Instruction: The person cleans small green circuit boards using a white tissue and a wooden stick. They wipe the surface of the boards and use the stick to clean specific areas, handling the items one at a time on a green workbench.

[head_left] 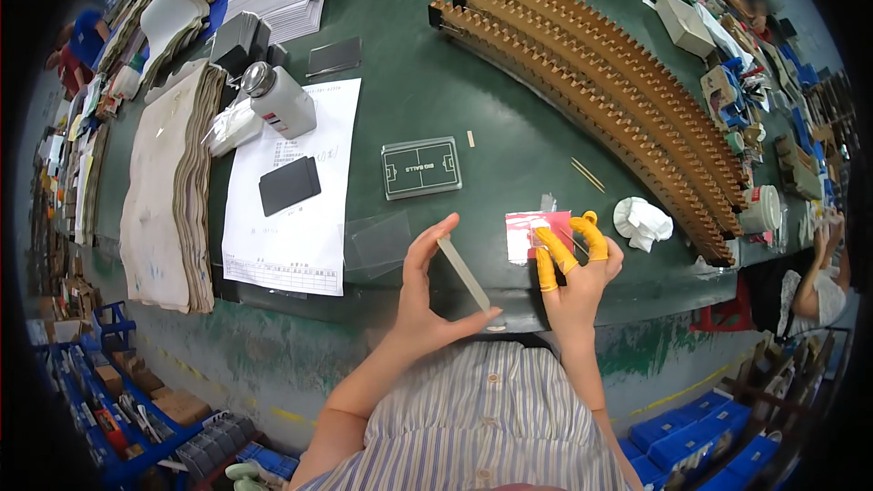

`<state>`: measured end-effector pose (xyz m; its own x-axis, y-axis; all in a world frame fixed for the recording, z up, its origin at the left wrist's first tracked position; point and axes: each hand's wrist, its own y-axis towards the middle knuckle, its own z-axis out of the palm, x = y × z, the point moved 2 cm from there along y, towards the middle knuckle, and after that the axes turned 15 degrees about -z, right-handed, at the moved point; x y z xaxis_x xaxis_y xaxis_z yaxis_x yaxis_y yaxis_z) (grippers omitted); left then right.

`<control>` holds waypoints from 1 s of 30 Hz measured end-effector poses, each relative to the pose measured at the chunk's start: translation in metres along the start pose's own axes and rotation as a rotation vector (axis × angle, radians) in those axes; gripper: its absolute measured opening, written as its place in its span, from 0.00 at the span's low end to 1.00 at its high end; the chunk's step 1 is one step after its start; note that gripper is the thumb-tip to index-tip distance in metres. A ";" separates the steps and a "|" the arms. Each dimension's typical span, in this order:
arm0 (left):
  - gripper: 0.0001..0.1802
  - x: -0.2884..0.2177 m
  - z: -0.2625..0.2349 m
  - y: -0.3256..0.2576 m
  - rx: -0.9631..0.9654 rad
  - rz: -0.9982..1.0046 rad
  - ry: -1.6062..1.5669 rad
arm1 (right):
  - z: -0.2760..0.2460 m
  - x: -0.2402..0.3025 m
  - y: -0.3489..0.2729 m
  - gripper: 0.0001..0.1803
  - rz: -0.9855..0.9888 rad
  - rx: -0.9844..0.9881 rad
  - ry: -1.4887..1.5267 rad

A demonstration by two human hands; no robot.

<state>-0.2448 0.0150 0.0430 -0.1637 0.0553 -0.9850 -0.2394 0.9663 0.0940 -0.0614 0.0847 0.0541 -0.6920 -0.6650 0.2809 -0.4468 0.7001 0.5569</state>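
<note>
My left hand grips a thin, pale rectangular plate by its edges, between thumb and fingers, tilted nearly edge-on above the table's front edge. Yellow finger cots cover several fingers of my right hand. Its fingertips are down at a pink and white square pad, and a thin stick shows between the fingers. Left of the pad and farther off lies a dark green rectangular block with white pitch lines. A crumpled white tissue sits right of my right hand.
Long curved wooden racks with notches fill the far right. A dispenser bottle and black plates rest on a printed sheet. Clear film lies beside it. Two thin sticks lie beyond the pad. Cloths are stacked left.
</note>
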 end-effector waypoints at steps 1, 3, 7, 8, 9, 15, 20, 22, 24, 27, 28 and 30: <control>0.58 0.001 0.000 0.000 0.009 0.002 0.009 | 0.001 0.000 -0.001 0.14 0.001 0.003 0.001; 0.57 0.002 0.001 0.001 0.023 0.008 0.016 | 0.002 -0.001 -0.002 0.14 0.001 0.003 0.002; 0.55 0.000 0.001 0.002 0.036 0.014 -0.002 | 0.002 -0.001 -0.001 0.15 -0.016 0.008 -0.018; 0.54 0.000 0.001 0.002 0.039 0.012 -0.010 | 0.002 -0.001 -0.001 0.15 -0.015 0.017 -0.024; 0.55 0.001 0.001 0.002 0.036 0.013 0.008 | 0.001 0.000 0.000 0.15 -0.014 0.024 -0.033; 0.56 0.001 0.001 0.002 0.020 0.002 0.054 | 0.001 0.003 0.003 0.14 -0.001 0.041 -0.032; 0.56 0.001 0.002 0.002 0.023 -0.004 0.057 | 0.001 0.003 0.003 0.14 -0.012 0.078 -0.047; 0.56 0.001 0.002 0.003 0.032 -0.005 0.065 | 0.001 0.004 0.004 0.14 -0.015 0.089 -0.054; 0.57 0.001 0.001 0.003 0.037 -0.005 0.070 | 0.001 0.005 0.004 0.14 -0.016 0.098 -0.056; 0.57 0.000 0.001 0.003 0.040 -0.003 0.073 | 0.001 0.005 0.004 0.14 -0.018 0.103 -0.055; 0.57 0.001 0.001 0.002 0.041 -0.002 0.072 | 0.001 0.005 0.004 0.14 -0.022 0.100 -0.057; 0.57 0.000 0.001 0.002 0.043 0.000 0.072 | 0.001 0.004 0.003 0.14 -0.026 0.091 -0.057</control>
<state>-0.2444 0.0177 0.0426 -0.2327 0.0382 -0.9718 -0.1987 0.9763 0.0860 -0.0662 0.0844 0.0564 -0.7093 -0.6692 0.2213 -0.5126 0.7053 0.4898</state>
